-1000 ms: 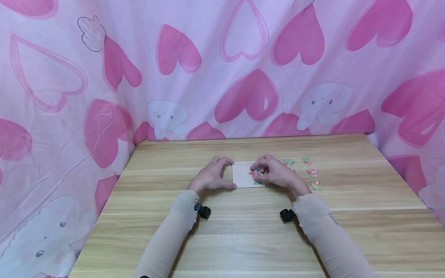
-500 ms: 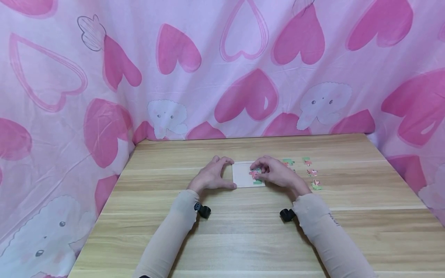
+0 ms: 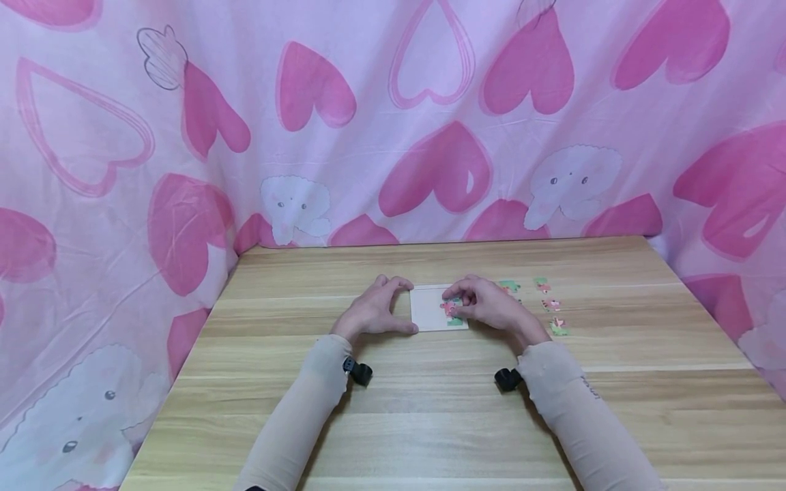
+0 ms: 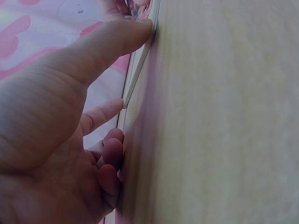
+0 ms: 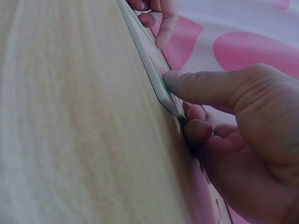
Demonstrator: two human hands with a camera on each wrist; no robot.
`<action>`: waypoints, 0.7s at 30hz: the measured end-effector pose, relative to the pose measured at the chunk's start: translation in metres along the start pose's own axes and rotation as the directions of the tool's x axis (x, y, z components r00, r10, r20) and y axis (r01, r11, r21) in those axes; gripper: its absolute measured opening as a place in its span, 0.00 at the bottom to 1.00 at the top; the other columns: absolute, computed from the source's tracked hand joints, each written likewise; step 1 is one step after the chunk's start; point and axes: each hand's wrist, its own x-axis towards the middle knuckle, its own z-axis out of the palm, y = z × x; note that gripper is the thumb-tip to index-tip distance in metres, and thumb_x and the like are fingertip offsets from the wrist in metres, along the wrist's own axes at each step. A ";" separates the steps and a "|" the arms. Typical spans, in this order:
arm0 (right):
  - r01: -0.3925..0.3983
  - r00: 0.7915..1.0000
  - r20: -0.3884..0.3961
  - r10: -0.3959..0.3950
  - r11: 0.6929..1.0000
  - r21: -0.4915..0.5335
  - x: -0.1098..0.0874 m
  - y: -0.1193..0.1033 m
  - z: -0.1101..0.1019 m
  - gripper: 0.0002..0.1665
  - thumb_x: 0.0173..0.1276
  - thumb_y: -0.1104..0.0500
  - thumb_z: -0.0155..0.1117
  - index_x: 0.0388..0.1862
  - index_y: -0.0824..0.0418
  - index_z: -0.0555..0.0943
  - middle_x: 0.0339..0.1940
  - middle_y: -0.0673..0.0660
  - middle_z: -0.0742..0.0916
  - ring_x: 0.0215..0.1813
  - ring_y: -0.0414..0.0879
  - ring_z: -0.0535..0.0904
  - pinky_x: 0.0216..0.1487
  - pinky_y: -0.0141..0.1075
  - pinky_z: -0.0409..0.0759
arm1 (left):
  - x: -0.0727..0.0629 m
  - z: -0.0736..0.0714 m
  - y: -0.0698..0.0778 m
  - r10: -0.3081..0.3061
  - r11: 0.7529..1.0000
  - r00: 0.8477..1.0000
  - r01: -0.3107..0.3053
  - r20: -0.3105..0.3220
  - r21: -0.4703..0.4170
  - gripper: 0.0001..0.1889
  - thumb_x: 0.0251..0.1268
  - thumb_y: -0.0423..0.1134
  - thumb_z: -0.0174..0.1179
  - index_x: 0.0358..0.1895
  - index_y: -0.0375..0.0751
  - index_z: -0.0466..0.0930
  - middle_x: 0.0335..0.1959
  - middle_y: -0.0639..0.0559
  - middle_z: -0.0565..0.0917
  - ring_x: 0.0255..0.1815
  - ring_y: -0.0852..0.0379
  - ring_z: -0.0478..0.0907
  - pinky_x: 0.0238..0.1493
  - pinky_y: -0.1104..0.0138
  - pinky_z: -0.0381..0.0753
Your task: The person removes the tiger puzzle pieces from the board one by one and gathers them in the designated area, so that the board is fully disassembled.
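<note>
A small white puzzle tray (image 3: 426, 310) lies on the wooden table. My left hand (image 3: 371, 310) holds its left side, thumb at the near corner and index finger at the far one; the left wrist view shows this hand (image 4: 46, 107) at the tray's edge (image 4: 135, 70). At the right end of the tray, my right hand (image 3: 491, 305) pinches a pink-and-green jigsaw piece (image 3: 447, 308), thumb and index finger spread across it. A green part (image 3: 454, 322) shows below the thumb. The right wrist view has the thumb low over the tray (image 5: 148, 56), other fingers curled beside its corner.
Right of the right hand, loose jigsaw pieces lie in a column: a top one (image 3: 542, 285), a middle one (image 3: 551, 305) and a lower one (image 3: 559, 327). Another green piece (image 3: 510, 286) lies nearer the hand, partly hidden. A pink heart-patterned curtain (image 3: 430, 170) hangs behind the table.
The right hand has shifted very slightly at the piece, showing a little more of the pink and green print. The left hand and tray have stayed still.
</note>
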 end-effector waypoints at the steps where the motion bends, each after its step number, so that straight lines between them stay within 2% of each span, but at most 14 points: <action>1: -0.002 1.000 0.000 0.002 1.000 0.001 0.000 0.000 0.000 0.17 0.74 0.63 0.79 0.60 0.54 0.91 0.50 0.54 0.85 0.47 0.48 0.78 0.49 0.37 0.78 | 0.000 0.000 0.000 0.000 1.000 1.000 0.000 0.000 0.001 0.48 0.53 0.60 0.87 0.78 0.59 0.74 0.57 0.50 0.72 0.53 0.50 0.74 0.56 0.55 0.80; 9: -0.006 1.000 0.004 0.006 0.999 0.046 0.000 -0.003 -0.003 0.16 0.78 0.63 0.75 0.61 0.57 0.90 0.46 0.55 0.86 0.46 0.49 0.78 0.47 0.37 0.79 | 0.001 0.000 0.000 0.001 1.000 1.000 -0.001 0.002 0.000 0.48 0.53 0.60 0.87 0.78 0.59 0.74 0.57 0.50 0.72 0.53 0.51 0.74 0.56 0.55 0.81; 14: -0.032 0.999 -0.005 0.032 0.998 0.060 -0.002 -0.008 -0.008 0.19 0.79 0.60 0.75 0.66 0.55 0.89 0.47 0.56 0.85 0.47 0.51 0.78 0.46 0.39 0.80 | 0.000 0.000 0.000 0.001 1.000 1.000 -0.001 0.003 -0.001 0.49 0.53 0.61 0.87 0.78 0.59 0.74 0.58 0.50 0.73 0.54 0.50 0.75 0.57 0.54 0.81; 21: -0.062 0.997 -0.039 0.064 0.996 0.066 -0.011 -0.024 -0.019 0.22 0.80 0.58 0.74 0.70 0.53 0.87 0.50 0.55 0.87 0.51 0.53 0.81 0.54 0.48 0.82 | -0.001 0.000 0.001 -0.007 1.000 1.000 0.007 0.000 -0.006 0.49 0.52 0.60 0.87 0.78 0.60 0.74 0.59 0.50 0.73 0.55 0.50 0.75 0.60 0.52 0.81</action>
